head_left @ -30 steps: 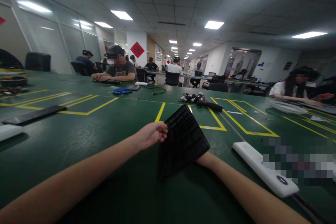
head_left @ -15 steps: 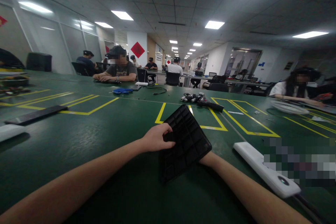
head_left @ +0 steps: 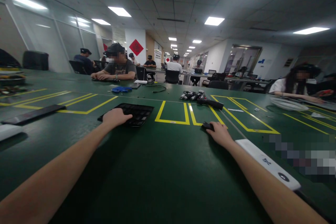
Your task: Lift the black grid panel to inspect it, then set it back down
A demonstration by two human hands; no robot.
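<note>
A black gridded tray [head_left: 135,112] lies flat on the green table [head_left: 162,168], left of centre. My left hand [head_left: 115,117] rests on its near left edge, fingers curled over the rim. My right hand [head_left: 219,133] reaches forward on the right, fingers closed over a small black object [head_left: 207,125] on the table surface. A yellow taped rectangle [head_left: 173,113] lies between the two hands.
A white power strip [head_left: 265,162] runs beside my right forearm. A black tool [head_left: 210,103] and metal parts [head_left: 191,96] lie farther back. A flat black bar [head_left: 31,114] sits at the left. Other people sit along the far and right edges of the table.
The tray, held tilted up between both hands before, now lies flat to the left under my left hand. My right hand left it and moved right onto a small black object.
</note>
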